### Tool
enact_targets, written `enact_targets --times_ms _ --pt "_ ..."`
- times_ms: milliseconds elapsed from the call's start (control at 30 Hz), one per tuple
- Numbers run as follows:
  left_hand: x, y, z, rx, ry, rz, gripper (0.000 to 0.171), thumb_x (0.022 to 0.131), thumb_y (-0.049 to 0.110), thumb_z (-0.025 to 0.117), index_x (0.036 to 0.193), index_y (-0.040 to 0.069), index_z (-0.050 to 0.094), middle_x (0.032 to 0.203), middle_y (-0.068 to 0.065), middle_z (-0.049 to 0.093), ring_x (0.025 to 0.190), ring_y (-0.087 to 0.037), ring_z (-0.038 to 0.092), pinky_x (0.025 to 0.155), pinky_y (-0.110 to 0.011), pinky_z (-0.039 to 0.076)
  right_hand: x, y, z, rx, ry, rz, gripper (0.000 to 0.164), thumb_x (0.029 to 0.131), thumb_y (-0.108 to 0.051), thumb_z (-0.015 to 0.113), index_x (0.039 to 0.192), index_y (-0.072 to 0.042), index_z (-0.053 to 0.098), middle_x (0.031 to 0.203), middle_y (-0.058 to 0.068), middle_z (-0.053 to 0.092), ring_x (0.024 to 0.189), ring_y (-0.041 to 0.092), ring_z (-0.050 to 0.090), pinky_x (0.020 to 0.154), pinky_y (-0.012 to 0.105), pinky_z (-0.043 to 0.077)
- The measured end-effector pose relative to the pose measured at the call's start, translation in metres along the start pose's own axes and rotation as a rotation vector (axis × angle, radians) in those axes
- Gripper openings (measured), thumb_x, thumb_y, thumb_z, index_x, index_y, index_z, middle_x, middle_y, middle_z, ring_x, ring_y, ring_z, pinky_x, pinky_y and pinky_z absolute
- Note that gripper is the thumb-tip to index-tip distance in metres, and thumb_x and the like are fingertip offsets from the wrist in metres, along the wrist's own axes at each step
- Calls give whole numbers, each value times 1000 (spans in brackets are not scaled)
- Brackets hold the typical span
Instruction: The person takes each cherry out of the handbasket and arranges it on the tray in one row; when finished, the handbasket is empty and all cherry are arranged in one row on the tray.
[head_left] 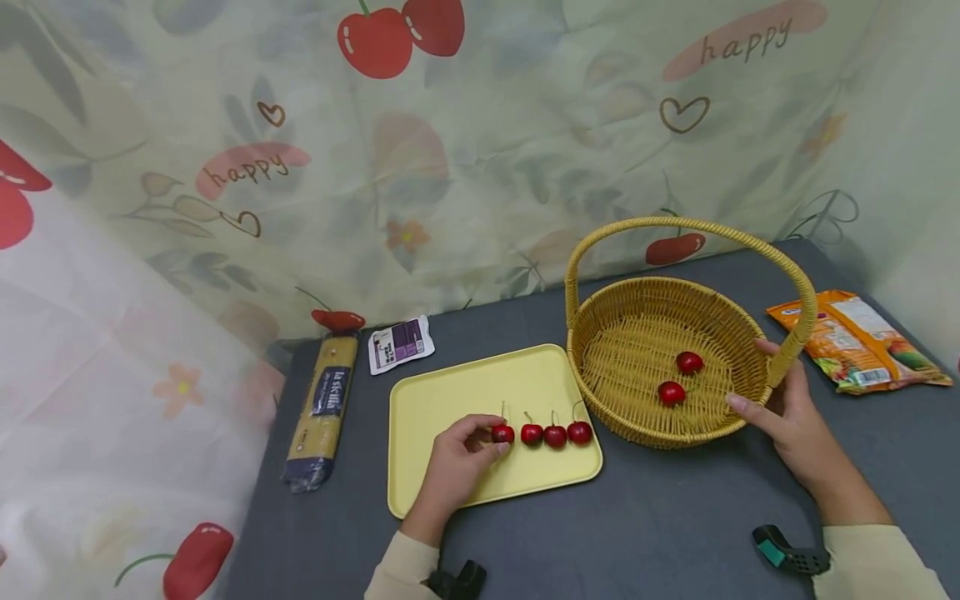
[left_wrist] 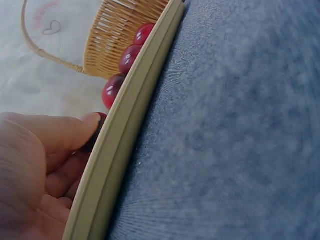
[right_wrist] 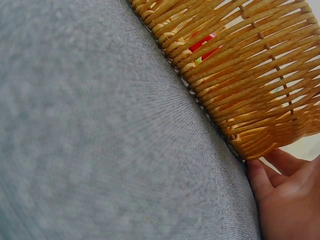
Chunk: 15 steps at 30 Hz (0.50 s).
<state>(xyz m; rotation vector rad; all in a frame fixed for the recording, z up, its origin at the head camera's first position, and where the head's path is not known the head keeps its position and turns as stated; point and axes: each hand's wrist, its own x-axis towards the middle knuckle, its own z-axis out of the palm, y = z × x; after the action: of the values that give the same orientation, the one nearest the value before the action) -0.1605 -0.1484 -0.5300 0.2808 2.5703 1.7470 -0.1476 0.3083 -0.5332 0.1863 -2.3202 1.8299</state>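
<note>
With thumb and fingertips my left hand (head_left: 459,460) pinches a dark red cherry (head_left: 503,433) with an upright stem, low over the yellow tray (head_left: 435,392). To its right on the tray, three more stemmed cherries (head_left: 555,437) stand in a row. In the left wrist view the tray's edge partly covers the pinched cherry (left_wrist: 95,134). My right hand (head_left: 798,437) grips the side of the wicker basket (head_left: 660,435) near the handle's foot, thumb over the rim and fingers behind. Inside the basket lie two cherries (head_left: 671,393).
Left of the tray lies a long pasta packet (head_left: 321,412). A small white and purple sachet (head_left: 401,344) sits behind the tray. An orange snack bag (head_left: 862,342) lies right of the basket, whose tall arched handle (head_left: 693,223) stands up. A printed curtain (head_left: 480,167) hangs behind the table.
</note>
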Motion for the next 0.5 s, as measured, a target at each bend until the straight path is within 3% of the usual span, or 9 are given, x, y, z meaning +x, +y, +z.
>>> enact_targets --times_ms 500 --pt "-1 -3 2 90 -11 52 26 93 11 90 118 10 82 105 4 77 94 -18 70 77 -29 54 0 -2 -1 -22 -3 19 83 110 -2 60 173 -21 9 162 25 18 135 12 43 94 9 40"
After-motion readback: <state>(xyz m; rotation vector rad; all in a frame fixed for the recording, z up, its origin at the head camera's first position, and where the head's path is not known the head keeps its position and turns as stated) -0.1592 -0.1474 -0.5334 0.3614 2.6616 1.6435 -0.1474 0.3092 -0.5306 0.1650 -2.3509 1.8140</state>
